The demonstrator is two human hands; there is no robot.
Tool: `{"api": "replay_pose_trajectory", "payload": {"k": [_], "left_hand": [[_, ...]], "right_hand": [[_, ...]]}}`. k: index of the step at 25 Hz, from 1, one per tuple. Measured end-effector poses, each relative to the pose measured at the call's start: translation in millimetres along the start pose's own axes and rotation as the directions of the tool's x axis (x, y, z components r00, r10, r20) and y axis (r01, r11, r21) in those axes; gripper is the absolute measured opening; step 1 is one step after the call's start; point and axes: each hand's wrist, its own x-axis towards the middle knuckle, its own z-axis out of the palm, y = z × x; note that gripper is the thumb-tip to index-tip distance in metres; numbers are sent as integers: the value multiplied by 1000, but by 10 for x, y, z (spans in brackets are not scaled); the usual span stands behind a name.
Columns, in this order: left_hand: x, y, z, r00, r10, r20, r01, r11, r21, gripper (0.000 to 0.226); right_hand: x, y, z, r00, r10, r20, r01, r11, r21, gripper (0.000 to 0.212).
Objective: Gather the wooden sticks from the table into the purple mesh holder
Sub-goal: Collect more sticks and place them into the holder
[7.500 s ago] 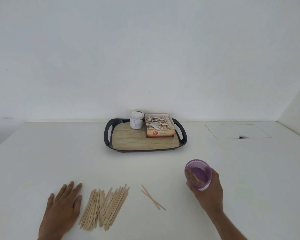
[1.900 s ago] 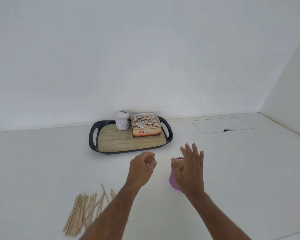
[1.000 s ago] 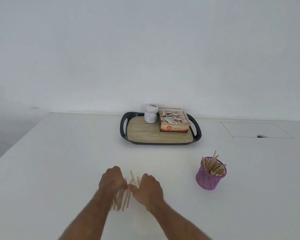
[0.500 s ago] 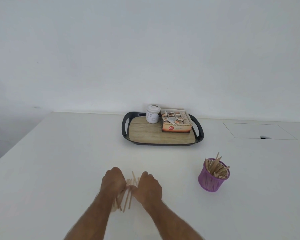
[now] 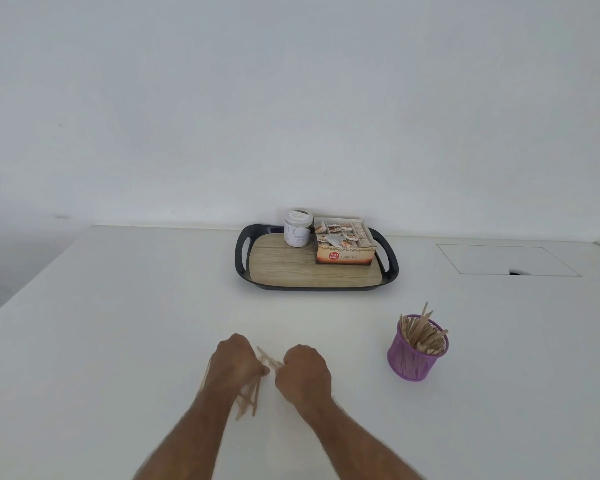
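From the head view, both hands are curled over the loose wooden sticks (image 5: 248, 393) low in the middle of the white surface (image 5: 118, 323): the left hand (image 5: 234, 358) has its fingers closed round a fanned bunch whose ends poke out below the wrist, and the right hand (image 5: 303, 370) is curled beside it, pinching the ends of a few sticks that cross between the two hands. The likely trouble is that the bunch is splayed and crossed rather than squared up, so on lifting some sticks could slip out and scatter, or the fan could catch on the rim of the purple mesh holder (image 5: 417, 351), which already stands crowded with sticks, and tip it. The holder stands upright well to the right of the right hand, apart from it; behind, a tray (image 5: 243, 258) carries a white jar (image 5: 297, 227) and a box of tea sachets (image 5: 343, 245)
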Motion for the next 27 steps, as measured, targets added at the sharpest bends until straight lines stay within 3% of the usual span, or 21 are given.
{"api": "replay_pose_trajectory", "payload": {"k": [2, 4, 12, 16, 19, 22, 27], "left_hand": [[-10, 17, -2, 1000, 3, 3, -4, 997, 73, 48], [-11, 9, 28, 1000, -2, -4, 2, 991, 132, 50], [-1, -1, 95, 999, 16, 32, -20, 991, 135, 30], [-42, 54, 125, 995, 94, 12, -94, 964, 250, 5], [-74, 82, 178, 985, 169, 23, -168, 930, 327, 19], [-95, 80, 218, 977, 210, 43, -210, 900, 383, 15], [-63, 40, 248, 979, 202, 38, -202, 920, 335, 12]], "right_hand": [[-10, 60, 29, 999, -17, -46, 17, 1000, -13, 12], [-29, 85, 41, 997, -17, -77, 15, 1000, -26, 12], [-44, 75, 20, 997, -79, -12, 76, 985, -156, 18], [-26, 79, -38, 999, -19, 26, 22, 993, -116, 10], [-37, 126, -2, 997, -75, -2, 75, 990, -124, 9], [-58, 181, 45, 993, -109, -51, 101, 986, -131, 13], [-26, 240, 4, 997, -69, -44, 64, 993, -97, 12]]}}
